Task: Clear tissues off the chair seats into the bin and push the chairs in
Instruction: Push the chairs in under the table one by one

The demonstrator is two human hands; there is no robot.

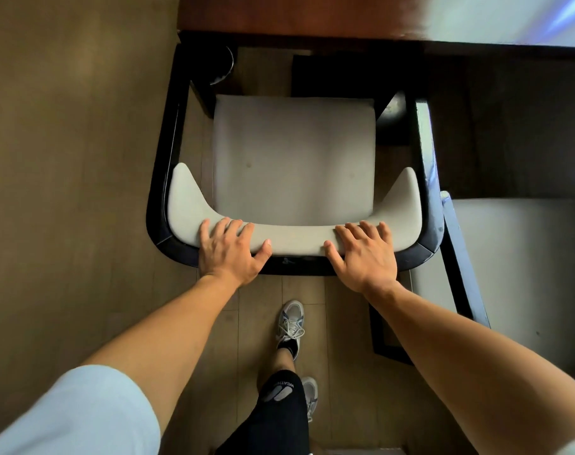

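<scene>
1. An armchair (292, 159) with a black frame and pale grey upholstery stands at the middle of the view, seen from above and behind; it is the landmark for all that follows.
2. Its seat cushion (294, 156) is bare, with only two faint small marks on the fabric near the backrest.
3. The left hand (230, 251) lies palm down on the left part of the chair's padded backrest (296, 236), fingers spread and draped over the top edge, thumb pointing toward the middle (a flat press rather than a closed grasp).
4. The right hand (365, 257) rests in the same way on the right part of the backrest, fingers splayed over the pad, thumb turned inward, nothing held in it.
5. Beyond the front of the chair runs the edge of a reddish-brown wooden table (296, 14), and the chair's front legs sit at or just under that edge.
6. Past the chair's front left corner, in the shadow under the table, stands a dark round bin (221, 65); what it holds cannot be told.
7. Just to the right of the chair stands a second armchair (516, 264) of the same kind, its frame near the first chair's right arm.
8. Behind the chair, on the wooden floor (66, 159), the person's grey laced sneaker (291, 320) is stepped forward, with a black-clad knee below it in the view.
</scene>
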